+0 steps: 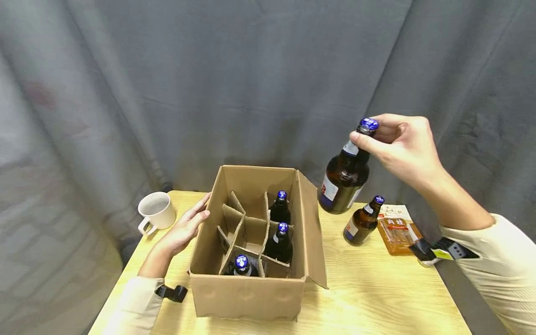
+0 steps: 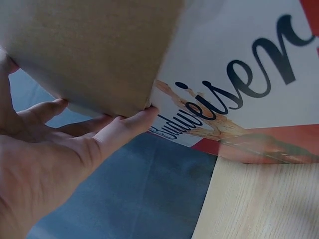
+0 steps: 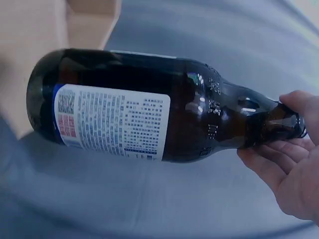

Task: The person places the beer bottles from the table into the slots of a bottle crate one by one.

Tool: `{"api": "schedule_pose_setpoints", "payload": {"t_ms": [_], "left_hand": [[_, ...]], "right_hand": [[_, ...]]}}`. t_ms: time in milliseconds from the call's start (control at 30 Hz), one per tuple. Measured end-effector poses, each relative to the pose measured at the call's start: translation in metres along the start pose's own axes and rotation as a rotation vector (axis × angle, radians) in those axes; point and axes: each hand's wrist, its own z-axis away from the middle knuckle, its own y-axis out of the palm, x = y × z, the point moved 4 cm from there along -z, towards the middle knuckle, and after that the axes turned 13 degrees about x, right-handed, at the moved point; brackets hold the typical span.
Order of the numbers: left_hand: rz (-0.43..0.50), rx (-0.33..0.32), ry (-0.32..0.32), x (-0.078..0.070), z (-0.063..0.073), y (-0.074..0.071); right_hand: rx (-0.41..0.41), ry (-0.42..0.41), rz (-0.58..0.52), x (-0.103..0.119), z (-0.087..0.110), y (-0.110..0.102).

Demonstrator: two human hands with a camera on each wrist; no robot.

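Note:
A cardboard box with divider cells stands on the wooden table. Three blue-capped brown bottles stand in its cells. My left hand rests flat against the box's left wall, fingers straight; in the left wrist view the fingers touch the box's corner. My right hand grips a brown bottle by the neck, lifted and tilted in the air to the right of the box; the right wrist view shows the bottle and fingers around its neck. Another bottle stands on the table.
A white mug sits left of the box near the table's back edge. An orange packet lies at the right by the standing bottle. A grey curtain hangs behind the table.

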Motion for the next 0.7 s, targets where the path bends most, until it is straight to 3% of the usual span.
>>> {"api": "schedule_pose_setpoints", "payload": {"t_ms": [167, 333, 500, 700], "left_hand": [[-0.008, -0.011, -0.013, 0.001, -0.002, -0.002], [-0.023, -0.022, -0.054, -0.001, -0.006, -0.004], [-0.047, -0.044, -0.091, -0.001, -0.010, -0.004], [-0.036, -0.058, -0.095, 0.000, -0.012, -0.002]], "right_hand": [[0.053, -0.082, -0.141, 0.032, -0.018, 0.029], [0.109, -0.183, -0.294, 0.050, -0.030, 0.067], [0.184, -0.249, -0.371, 0.059, -0.035, 0.102], [0.282, -0.228, -0.362, 0.055, -0.036, 0.140]]}}
